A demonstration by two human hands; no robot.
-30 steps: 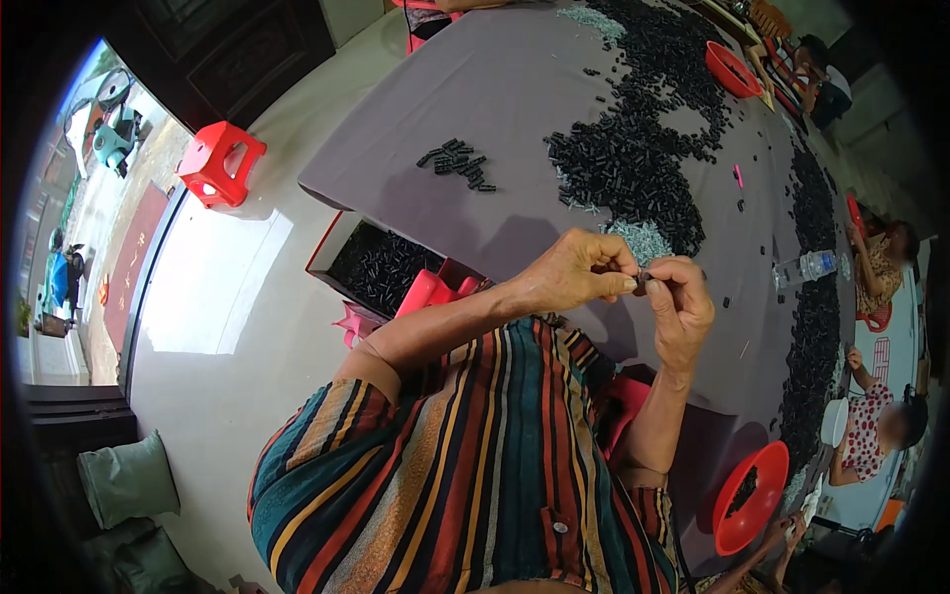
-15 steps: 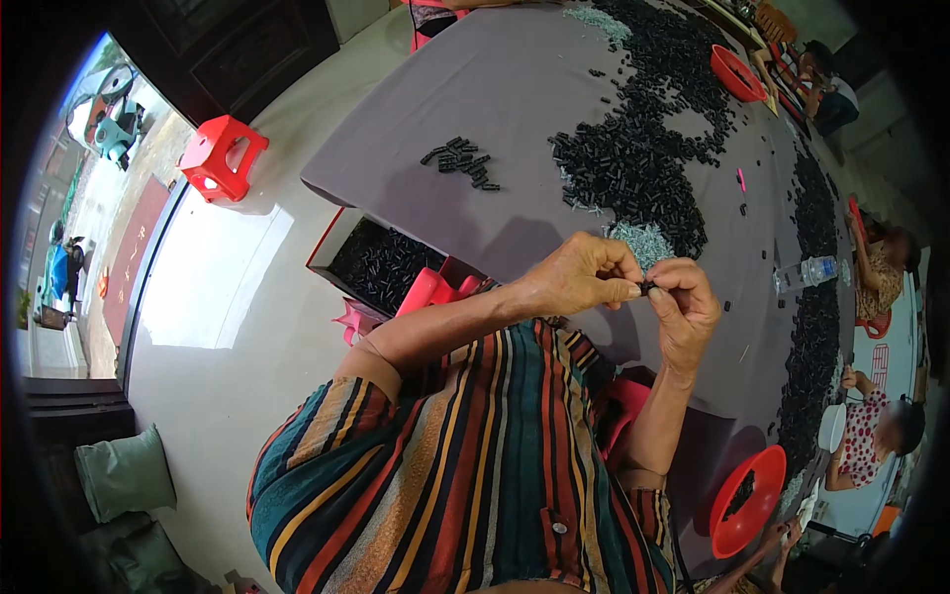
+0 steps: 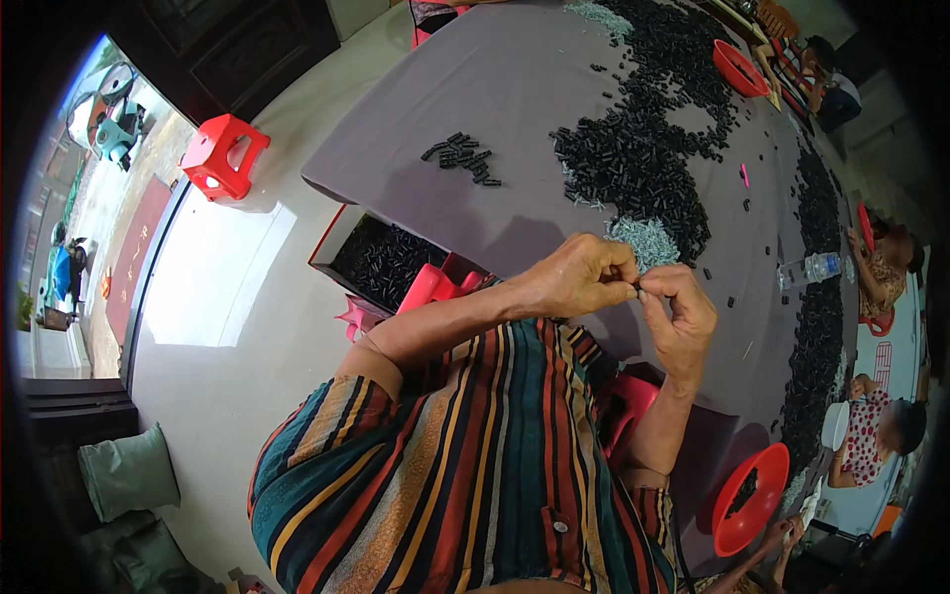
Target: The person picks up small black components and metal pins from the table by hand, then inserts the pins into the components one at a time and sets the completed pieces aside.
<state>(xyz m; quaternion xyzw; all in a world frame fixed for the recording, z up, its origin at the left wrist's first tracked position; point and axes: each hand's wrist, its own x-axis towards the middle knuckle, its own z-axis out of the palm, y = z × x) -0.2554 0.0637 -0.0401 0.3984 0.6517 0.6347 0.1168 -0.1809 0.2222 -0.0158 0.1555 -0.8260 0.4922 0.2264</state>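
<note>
On my left, daylight (image 3: 213, 282) beside the open doorway (image 3: 104, 223) whitens the pale floor (image 3: 218, 406) (quite a glare), near a red stool (image 3: 210, 150) and a dark panelled door (image 3: 233, 49).

bare left hand (image 3: 579, 274), bare right hand (image 3: 683, 322), close together, fingers (image 3: 671, 282) pinched

Pinched piece (image 3: 637, 288) mostly hidden, shirt (image 3: 455, 465) cut off
</note>
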